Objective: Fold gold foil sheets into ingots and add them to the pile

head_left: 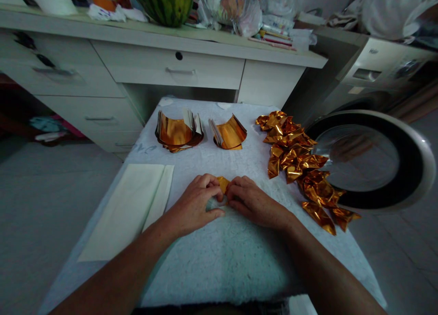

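Note:
A small piece of gold foil paper (223, 183) sits between my two hands over the middle of the table, mostly covered by the fingers. My left hand (201, 198) has its fingers curled on the foil's left side, the thumb stretched out below. On the other side my right hand (248, 198) pinches the foil's right edge. Beyond the hands stand two curved stacks of gold foil sheets, a larger stack (176, 131) and a smaller stack (230, 132). To the right lies a pile of folded gold foil pieces (294, 146).
White paper sheets (126, 201) lie on the cloth-covered table (219, 269) at left. A washing machine's open round door (419, 162) reaches close to the table's right side. Behind, a white drawer counter (171, 62) carries a watermelon (164, 2) and plastic bags.

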The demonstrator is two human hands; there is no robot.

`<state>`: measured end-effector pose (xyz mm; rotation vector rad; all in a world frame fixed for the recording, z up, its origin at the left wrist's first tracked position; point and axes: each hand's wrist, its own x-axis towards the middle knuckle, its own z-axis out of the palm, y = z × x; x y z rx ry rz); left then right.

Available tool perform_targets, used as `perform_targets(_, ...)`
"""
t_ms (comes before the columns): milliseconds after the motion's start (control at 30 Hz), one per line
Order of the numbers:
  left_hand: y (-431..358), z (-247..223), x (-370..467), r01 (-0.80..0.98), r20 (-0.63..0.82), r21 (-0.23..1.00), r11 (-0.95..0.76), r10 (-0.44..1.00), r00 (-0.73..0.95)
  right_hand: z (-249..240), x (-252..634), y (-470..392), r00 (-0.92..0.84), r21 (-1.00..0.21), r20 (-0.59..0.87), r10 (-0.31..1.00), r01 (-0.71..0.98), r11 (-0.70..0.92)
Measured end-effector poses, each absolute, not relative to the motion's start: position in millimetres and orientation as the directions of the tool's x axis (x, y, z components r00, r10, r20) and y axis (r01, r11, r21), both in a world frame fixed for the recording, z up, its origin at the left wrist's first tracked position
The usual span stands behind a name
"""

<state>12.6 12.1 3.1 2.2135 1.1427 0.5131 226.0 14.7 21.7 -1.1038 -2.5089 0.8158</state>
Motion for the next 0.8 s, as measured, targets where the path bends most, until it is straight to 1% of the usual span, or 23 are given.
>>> perform_targets(267, 12, 3, 18, 0.612, 0.092, 0.648, -0.454, 0.844, 0.529, 14, 223, 16, -0.589, -0.640, 0.075, 0.805, 0.591, 0.492)
perform_targets(433, 9, 0, 21, 0.619, 0.120, 0.651, -0.439, 0.865, 0.487, 10, 221, 15, -0.523, -0.670, 0.081, 0.848, 0.602, 0.435)
perform_targets(667, 8, -6, 28, 0.656, 0.145, 0.630, -0.416, 0.893, 0.427, 12, 227, 19, -0.534, -0.766, 0.045, 0.844, 0.524, 0.372)
perform_targets(800, 8, -7, 31, 0.666, 0.156, 0.626, -0.406, 0.902, 0.403, 15, 228, 19, -0.534, -0.786, 0.037, 0.845, 0.507, 0.355)
